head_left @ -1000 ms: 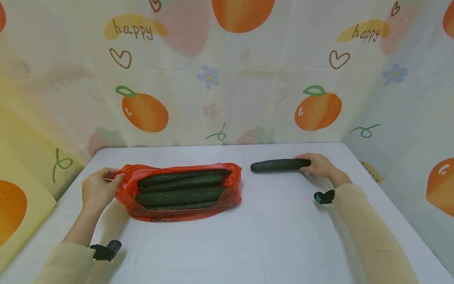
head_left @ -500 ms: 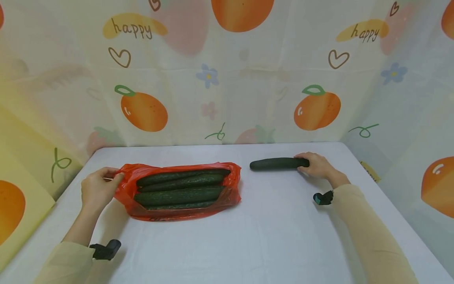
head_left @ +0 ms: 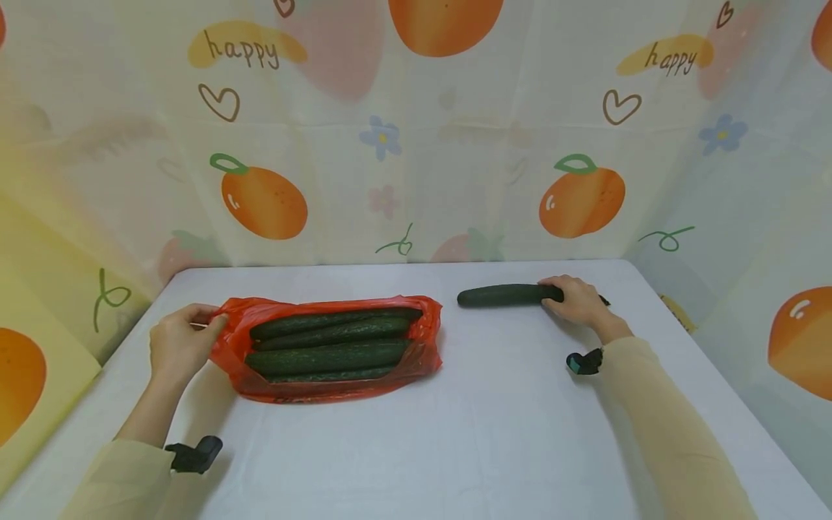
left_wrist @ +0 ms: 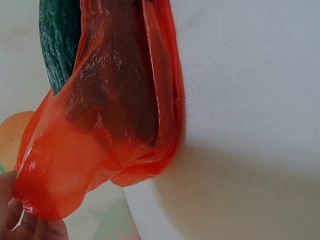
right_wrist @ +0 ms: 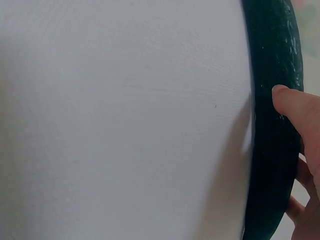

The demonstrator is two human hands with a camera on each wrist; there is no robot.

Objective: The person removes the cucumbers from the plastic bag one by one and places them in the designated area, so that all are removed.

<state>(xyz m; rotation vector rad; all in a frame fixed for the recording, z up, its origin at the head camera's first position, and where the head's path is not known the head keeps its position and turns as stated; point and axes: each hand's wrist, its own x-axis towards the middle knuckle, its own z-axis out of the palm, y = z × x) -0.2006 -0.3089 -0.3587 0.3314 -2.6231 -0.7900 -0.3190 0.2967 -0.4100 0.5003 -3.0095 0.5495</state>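
A red plastic bag [head_left: 351,392] lies at the left of the table with its mouth spread, showing several dark green cucumbers [head_left: 338,357] side by side inside. My left hand [head_left: 180,345] pinches the bag's left end between thumb and fingers; the left wrist view shows the thin red film [left_wrist: 60,165] pulled out toward the fingertips. Right of the bag, near the table's back, a single cucumber [head_left: 500,295] lies crosswise. My right hand [head_left: 577,300] grips it toward its right end, thumb [right_wrist: 287,97] on the near side and fingers behind. The palm hides part of it.
A white cloth covers the table [head_left: 481,433], whose back edge meets a hanging curtain [head_left: 422,166] printed with oranges and hearts. Black wrist cameras [head_left: 195,455] sit below both hands, over pale sleeves.
My right hand has shifted slightly left and back along the single cucumber, and its right tip now shows beyond the hand. The left hand and bag look the same.
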